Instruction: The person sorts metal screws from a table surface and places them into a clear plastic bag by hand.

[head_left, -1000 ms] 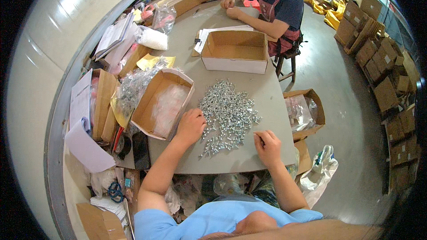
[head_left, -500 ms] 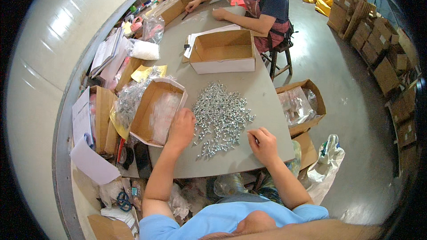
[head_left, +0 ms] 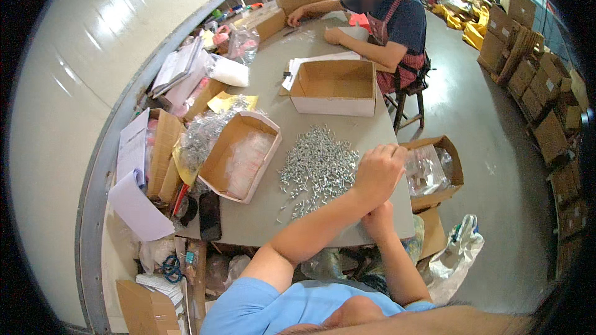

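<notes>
From where I stand, the left hand [head_left: 380, 174] crosses above the right hand [head_left: 377, 220], fingers curled on both; I can't tell whether either pinches anything, since the fingertips are hidden and the left wrist partly covers the right. Just beside them, the shiny silver screws [head_left: 316, 164] lie heaped on the table [head_left: 254, 226], stragglers at the near edge, some behind the forearm. Left of the heap, an open box [head_left: 223, 149] holds flat clear bags [head_left: 248, 158]; beyond stands a white-sided box [head_left: 332, 106]. Right, a carton [head_left: 458, 170] contains crumpled clear plastic [head_left: 425, 170].
</notes>
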### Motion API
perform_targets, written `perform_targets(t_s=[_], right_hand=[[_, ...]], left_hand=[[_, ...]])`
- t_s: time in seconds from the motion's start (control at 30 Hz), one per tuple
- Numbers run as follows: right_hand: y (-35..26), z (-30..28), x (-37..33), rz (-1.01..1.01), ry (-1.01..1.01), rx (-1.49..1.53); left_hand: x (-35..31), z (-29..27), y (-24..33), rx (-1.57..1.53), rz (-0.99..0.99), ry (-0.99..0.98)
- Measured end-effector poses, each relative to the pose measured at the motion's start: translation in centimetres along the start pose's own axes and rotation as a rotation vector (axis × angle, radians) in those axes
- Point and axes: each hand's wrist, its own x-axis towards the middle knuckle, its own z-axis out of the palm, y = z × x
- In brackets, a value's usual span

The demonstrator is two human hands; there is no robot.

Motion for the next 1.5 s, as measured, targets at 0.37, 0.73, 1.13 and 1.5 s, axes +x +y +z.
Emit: perform_targets(t_s=[0.37, 0.73, 1.13, 1.5], right_hand=[[-1.3, -0.6, 0.5, 0.122, -0.048, 0.115], [-1.7, -1.6, 0.9, 0.111, -0.069, 0.059], [-1.9, -1.3, 0.2, 0.075, -0.204, -0.069], [-8.2, 6.5, -1.3, -0.663, -0.789, -0.364]], left_hand=[[-10.2, -14.5, -19.8, 0.525, -0.49, -0.018], [-15.1, -17.1, -27.0, 0.228, -0.693, -0.495], [-15.0, -19.5, -22.0, 0.321, -0.441, 0.104], [-18.7, -14.5, -10.5, -0.137, -0.554, 0.396]])
